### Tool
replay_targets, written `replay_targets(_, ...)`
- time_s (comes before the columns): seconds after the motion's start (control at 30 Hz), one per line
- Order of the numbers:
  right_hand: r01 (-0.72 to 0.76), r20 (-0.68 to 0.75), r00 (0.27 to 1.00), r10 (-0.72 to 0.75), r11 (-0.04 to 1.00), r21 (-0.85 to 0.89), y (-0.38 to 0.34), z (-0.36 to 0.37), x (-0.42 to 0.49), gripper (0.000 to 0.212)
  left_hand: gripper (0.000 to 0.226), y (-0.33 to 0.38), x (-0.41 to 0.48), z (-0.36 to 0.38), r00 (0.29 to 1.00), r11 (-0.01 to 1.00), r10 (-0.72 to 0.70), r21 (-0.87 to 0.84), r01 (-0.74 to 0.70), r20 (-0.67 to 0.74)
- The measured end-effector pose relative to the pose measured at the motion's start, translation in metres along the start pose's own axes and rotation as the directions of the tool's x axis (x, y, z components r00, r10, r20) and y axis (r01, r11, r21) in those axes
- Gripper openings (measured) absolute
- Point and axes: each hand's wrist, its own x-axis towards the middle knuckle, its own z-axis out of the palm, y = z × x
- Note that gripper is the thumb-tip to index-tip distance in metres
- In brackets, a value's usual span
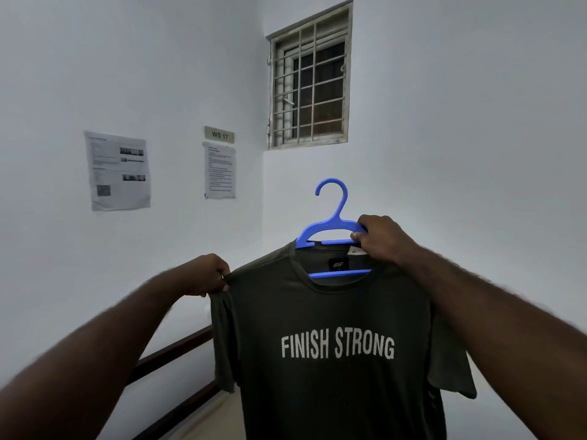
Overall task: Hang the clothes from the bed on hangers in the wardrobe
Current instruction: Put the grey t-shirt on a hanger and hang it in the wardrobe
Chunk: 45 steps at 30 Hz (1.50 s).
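Note:
A dark olive T-shirt (330,315) printed "FINISH STRONG" hangs in front of me, held up at chest height. A blue plastic hanger (330,223) sits inside its neck, hook pointing up and its lower bar visible through the collar. My right hand (381,239) grips the hanger's right shoulder together with the collar. My left hand (206,274) pinches the shirt's left shoulder seam beside the sleeve. The wardrobe is out of view.
A dark wooden bed rail (171,354) runs along the wall at lower left, with a beige surface (219,414) below it. White walls meet in a corner behind the shirt. A barred window (309,87) is high up, and papers (117,171) and a "WS 17" sign (219,134) hang on the left wall.

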Motion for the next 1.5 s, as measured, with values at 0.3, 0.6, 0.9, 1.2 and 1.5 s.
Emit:
replay_targets(0.3, -0.028, -0.022, 0.999, 0.03, 0.998, 0.061, 0.031, 0.019, -0.021, 0.026, 0.014, -0.017, -0.039, 0.043, 0.854, 0.743, -0.475, 0.617, 0.26, 0.212)
replay_targets(0.6, 0.095, 0.113, 0.986, -0.123, 0.969, 0.23, 0.052, 0.062, -0.058, 0.027, 0.061, 0.09, -0.016, 0.082, 0.992, 0.997, 0.059, 0.063, -0.052, -0.116)
replay_targets(0.9, 0.149, 0.195, 0.955, -0.224, 0.929, 0.339, 0.079, 0.089, -0.1, 0.032, 0.017, 0.1, -0.06, 0.156, 0.958, 0.974, -0.032, 0.208, 0.094, -0.285)
replay_targets(1.2, 0.211, 0.643, 0.687, -0.339, 0.939, 0.271, 0.057, 0.157, -0.16, 0.025, 0.015, 0.044, -0.162, 0.209, 0.947, 0.955, -0.191, 0.175, 0.24, -0.256)
replay_targets(1.5, 0.313, 0.753, 0.462, -0.468, 0.881, 0.356, -0.05, 0.18, -0.281, 0.023, 0.014, -0.015, -0.347, 0.237, 0.871, 0.867, -0.48, 0.094, 0.489, -0.105)
